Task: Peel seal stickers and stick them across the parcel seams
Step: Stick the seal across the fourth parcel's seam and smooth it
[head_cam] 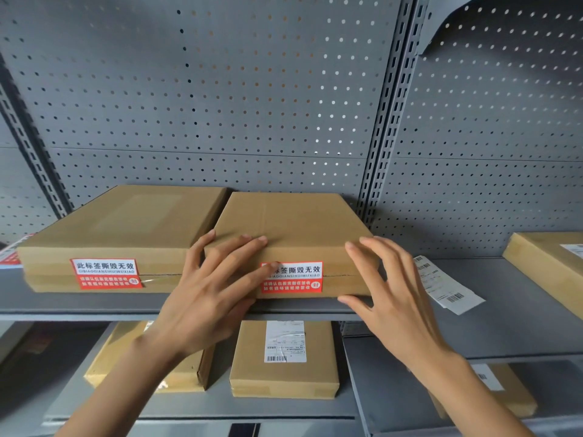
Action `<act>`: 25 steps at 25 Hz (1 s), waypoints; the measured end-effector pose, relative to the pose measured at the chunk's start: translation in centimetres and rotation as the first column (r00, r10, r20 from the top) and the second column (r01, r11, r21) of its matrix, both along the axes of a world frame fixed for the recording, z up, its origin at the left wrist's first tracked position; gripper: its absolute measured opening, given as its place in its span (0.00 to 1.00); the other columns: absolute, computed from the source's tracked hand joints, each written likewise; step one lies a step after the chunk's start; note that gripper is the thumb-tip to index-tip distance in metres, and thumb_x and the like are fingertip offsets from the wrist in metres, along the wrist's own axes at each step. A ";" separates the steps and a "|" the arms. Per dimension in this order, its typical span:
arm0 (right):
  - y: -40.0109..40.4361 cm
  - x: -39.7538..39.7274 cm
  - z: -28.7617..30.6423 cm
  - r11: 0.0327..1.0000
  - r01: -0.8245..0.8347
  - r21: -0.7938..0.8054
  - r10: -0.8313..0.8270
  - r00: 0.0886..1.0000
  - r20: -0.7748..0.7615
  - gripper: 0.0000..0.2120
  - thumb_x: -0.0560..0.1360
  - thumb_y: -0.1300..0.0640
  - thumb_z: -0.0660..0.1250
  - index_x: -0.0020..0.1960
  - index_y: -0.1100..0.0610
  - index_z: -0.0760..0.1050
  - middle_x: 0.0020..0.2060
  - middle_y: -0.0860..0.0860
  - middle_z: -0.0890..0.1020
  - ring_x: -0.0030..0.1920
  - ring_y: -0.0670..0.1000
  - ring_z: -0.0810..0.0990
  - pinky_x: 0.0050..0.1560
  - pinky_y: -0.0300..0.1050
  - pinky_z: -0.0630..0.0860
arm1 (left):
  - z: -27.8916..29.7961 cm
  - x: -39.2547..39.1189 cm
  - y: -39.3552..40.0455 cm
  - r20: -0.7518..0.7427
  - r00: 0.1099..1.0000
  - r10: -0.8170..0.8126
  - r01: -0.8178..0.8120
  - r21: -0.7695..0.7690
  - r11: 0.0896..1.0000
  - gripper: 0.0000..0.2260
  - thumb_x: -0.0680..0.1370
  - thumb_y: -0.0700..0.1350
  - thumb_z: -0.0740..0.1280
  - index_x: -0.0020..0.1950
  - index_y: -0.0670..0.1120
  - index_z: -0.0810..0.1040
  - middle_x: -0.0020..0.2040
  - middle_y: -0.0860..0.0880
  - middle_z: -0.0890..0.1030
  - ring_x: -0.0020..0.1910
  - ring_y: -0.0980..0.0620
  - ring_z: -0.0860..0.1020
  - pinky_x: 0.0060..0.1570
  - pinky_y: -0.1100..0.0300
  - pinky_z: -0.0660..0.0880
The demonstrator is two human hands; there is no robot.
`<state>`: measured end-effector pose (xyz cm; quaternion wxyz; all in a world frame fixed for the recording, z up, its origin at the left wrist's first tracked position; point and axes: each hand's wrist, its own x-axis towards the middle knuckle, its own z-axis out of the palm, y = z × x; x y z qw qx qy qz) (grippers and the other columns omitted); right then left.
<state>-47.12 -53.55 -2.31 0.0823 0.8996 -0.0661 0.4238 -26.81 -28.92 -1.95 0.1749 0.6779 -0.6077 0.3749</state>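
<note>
The flat cardboard parcel (293, 234) lies on the grey metal shelf (492, 294), front edge facing the person. A red-and-white seal sticker (291, 277) already spans its front seam. The left hand (208, 294) rests open on the parcel's left corner, one finger touching the sticker's left end; the right hand (388, 288) is spread open at the right corner, gripping nothing. To finish well, press the sticker flat from seam outward, rubbing down both ends. A second sealed parcel (123, 228) sits touching on the left; loose shipping labels (441, 283) lie near on the right. Nothing obstructs the sticker.
</note>
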 end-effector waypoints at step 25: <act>2.2 1.2 -0.5 0.992 0.122 0.016 -0.121 0.991 -0.064 0.33 0.73 0.58 0.77 0.75 0.61 0.70 0.71 0.61 0.73 0.72 0.62 0.70 0.64 0.61 0.75 | -0.8 1.5 0.2 0.011 0.999 0.030 -0.030 0.034 0.999 0.22 0.78 0.44 0.72 0.73 0.47 0.78 0.77 0.42 0.72 0.75 0.39 0.72 0.70 0.32 0.65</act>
